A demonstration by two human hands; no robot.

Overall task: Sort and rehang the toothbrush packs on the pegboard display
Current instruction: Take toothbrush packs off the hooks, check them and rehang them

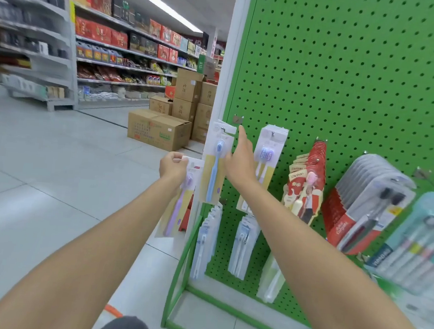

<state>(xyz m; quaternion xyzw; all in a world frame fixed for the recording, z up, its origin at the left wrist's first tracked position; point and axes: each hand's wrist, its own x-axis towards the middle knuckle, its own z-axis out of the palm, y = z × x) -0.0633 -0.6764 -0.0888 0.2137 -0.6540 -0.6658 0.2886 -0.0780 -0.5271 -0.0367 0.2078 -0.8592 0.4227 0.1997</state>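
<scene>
A green pegboard (pixel 350 71) stands at the right, bare in its upper part. My left hand (pixel 172 164) grips the top of a pack with a purple toothbrush (pixel 178 208), held off the board's left edge. A pack with a blue toothbrush (pixel 214 169) hangs on the leftmost hook. My right hand (pixel 240 157) lies flat beside it, thumb touching the pack, fingers stretched up toward its hook (pixel 237 120). To the right hangs a twin-brush pack (pixel 264 166).
More packs hang lower and to the right: red-and-cream packs (pixel 306 182), grey-and-red Colgate packs (pixel 364 203), teal multi-brush packs (pixel 419 242). White packs (pixel 205 239) hang on the bottom row. Cardboard boxes (pixel 158 129) and shelves stand across the tiled aisle at left.
</scene>
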